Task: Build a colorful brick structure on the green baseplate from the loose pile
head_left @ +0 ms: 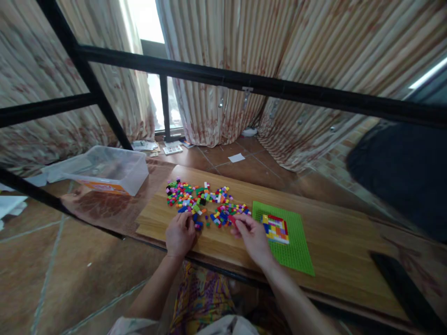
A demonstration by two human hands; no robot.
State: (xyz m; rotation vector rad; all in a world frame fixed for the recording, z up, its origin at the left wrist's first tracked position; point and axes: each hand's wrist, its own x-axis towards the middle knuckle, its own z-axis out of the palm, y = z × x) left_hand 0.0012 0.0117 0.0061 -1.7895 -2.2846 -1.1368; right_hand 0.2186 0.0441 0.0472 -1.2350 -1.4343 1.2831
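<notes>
My right hand (250, 234) pinches a red toy brick (232, 219) over the right side of a pile of loose, many-coloured bricks (190, 197). Just right of that hand lies a green studded baseplate (296, 242). A block of red, yellow, white, orange and blue bricks (277, 229) is built up on it. My left hand (180, 234) rests at the near edge of the pile, its fingers curled down beside some blue bricks (198, 225). Whether anything is under those fingertips is hidden.
A wooden board (335, 246) bears the bricks and baseplate. At the left stands a clear plastic bin (136, 174) with an orange label. A black metal bar (223, 79) crosses above the board's far side. A dark flat object (394, 274) lies at the right end.
</notes>
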